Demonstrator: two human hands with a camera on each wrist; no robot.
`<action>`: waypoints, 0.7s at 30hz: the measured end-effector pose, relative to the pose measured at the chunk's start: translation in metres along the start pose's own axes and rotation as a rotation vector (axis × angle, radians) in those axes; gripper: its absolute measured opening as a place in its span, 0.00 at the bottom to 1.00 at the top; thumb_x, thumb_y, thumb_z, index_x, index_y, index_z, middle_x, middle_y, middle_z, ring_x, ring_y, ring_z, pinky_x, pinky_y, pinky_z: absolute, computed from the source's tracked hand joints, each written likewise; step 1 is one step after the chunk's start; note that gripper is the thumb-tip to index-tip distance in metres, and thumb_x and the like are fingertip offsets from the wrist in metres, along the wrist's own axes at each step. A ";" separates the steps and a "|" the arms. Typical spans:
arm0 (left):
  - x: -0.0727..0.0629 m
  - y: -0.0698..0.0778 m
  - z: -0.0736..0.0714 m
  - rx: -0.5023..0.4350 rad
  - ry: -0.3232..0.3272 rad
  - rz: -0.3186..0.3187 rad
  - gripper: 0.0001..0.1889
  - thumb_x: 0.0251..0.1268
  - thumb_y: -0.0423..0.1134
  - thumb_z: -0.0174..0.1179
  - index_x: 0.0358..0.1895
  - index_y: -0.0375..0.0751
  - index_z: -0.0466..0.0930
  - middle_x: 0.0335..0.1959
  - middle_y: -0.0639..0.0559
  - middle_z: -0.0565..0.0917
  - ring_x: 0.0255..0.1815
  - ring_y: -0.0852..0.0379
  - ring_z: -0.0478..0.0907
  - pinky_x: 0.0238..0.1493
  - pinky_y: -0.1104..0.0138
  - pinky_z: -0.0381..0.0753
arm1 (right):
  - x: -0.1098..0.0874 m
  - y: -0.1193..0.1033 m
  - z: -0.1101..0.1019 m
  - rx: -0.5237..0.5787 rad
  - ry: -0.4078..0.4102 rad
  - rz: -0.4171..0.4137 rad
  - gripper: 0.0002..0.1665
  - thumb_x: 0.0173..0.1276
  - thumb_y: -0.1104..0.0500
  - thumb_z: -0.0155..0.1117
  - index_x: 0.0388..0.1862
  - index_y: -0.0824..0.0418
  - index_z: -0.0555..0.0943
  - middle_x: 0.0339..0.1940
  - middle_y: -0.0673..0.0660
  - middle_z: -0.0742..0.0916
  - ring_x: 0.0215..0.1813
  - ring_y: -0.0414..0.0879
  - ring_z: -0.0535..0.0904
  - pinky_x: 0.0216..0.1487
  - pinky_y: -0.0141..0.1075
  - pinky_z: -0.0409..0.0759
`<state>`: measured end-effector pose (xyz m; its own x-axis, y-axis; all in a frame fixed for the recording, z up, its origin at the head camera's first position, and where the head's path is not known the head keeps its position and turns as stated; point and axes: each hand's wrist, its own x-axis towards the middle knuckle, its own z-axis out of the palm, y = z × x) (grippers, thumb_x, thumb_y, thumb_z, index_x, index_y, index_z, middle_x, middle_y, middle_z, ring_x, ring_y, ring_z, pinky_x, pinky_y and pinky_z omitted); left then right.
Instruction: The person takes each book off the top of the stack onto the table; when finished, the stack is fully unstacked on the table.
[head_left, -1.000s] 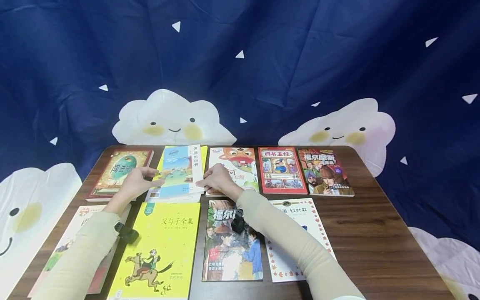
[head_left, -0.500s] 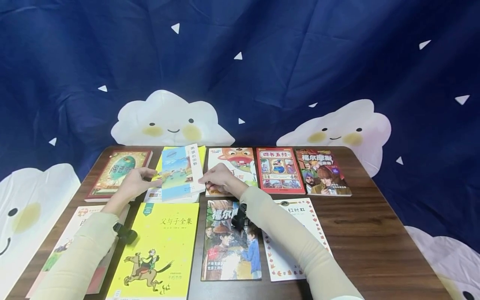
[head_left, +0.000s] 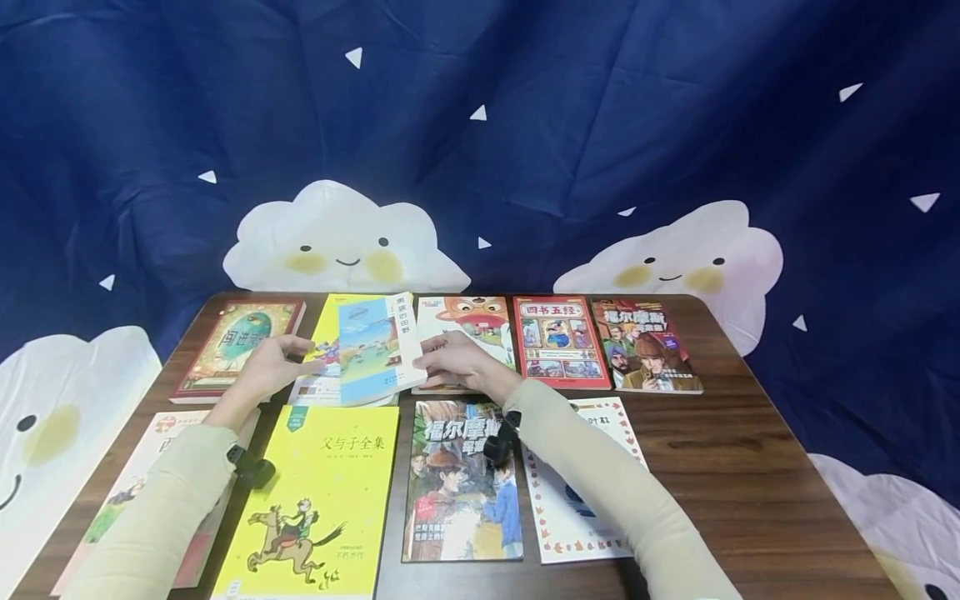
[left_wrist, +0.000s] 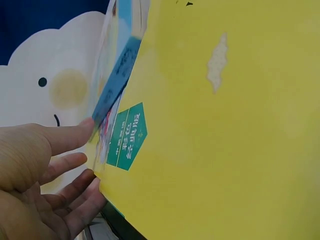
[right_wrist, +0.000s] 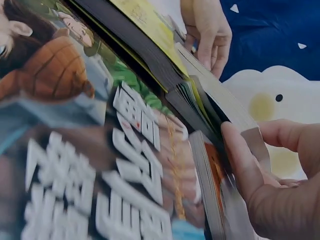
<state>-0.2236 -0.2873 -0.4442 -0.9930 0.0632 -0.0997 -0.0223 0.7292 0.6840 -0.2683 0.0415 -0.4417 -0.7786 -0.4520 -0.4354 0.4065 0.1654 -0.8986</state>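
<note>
In the head view my right hand pinches the right edge of a thin blue paperback book with a white title strip. That book is tilted and lies over a yellow-topped book in the back row. The right wrist view shows the thumb and fingers on either side of the book's edge. My left hand stays by the left side of these two books, fingers apart and loosely bent. In the left wrist view, one fingertip appears close to the blue spine; contact cannot be told.
The back row also holds a red-bordered book, a white cartoon book, a red book and a detective book. Nearer lie a pink book, a large yellow book, another detective book and a leaf-bordered book.
My right hand has drawn the blue book to the right and tilted it, baring more of the yellow-topped book beneath. The left hand has hardly moved.
</note>
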 end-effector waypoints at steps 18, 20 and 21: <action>0.004 0.000 0.004 0.038 0.023 -0.016 0.30 0.73 0.50 0.68 0.66 0.29 0.79 0.65 0.27 0.80 0.65 0.31 0.77 0.64 0.39 0.78 | -0.111 0.014 -0.116 0.085 0.081 -0.228 0.42 0.75 0.72 0.59 0.84 0.66 0.59 0.52 0.52 0.90 0.48 0.45 0.90 0.49 0.44 0.93; 0.005 -0.001 0.004 0.042 0.028 -0.018 0.30 0.73 0.50 0.68 0.66 0.29 0.79 0.65 0.27 0.81 0.65 0.31 0.77 0.63 0.39 0.79 | -0.132 0.018 -0.134 0.101 0.085 -0.257 0.40 0.74 0.72 0.59 0.83 0.65 0.61 0.50 0.49 0.91 0.48 0.45 0.90 0.50 0.44 0.93; 0.005 -0.001 0.004 0.044 0.030 -0.018 0.30 0.73 0.50 0.68 0.66 0.29 0.79 0.65 0.28 0.81 0.64 0.31 0.78 0.62 0.40 0.80 | -0.144 0.021 -0.144 0.108 0.086 -0.271 0.38 0.74 0.72 0.59 0.82 0.63 0.64 0.49 0.48 0.91 0.48 0.44 0.90 0.51 0.43 0.93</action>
<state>-0.2280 -0.2846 -0.4482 -0.9955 0.0295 -0.0898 -0.0362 0.7592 0.6498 -0.2168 0.2363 -0.4057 -0.9014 -0.3899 -0.1881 0.2238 -0.0476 -0.9735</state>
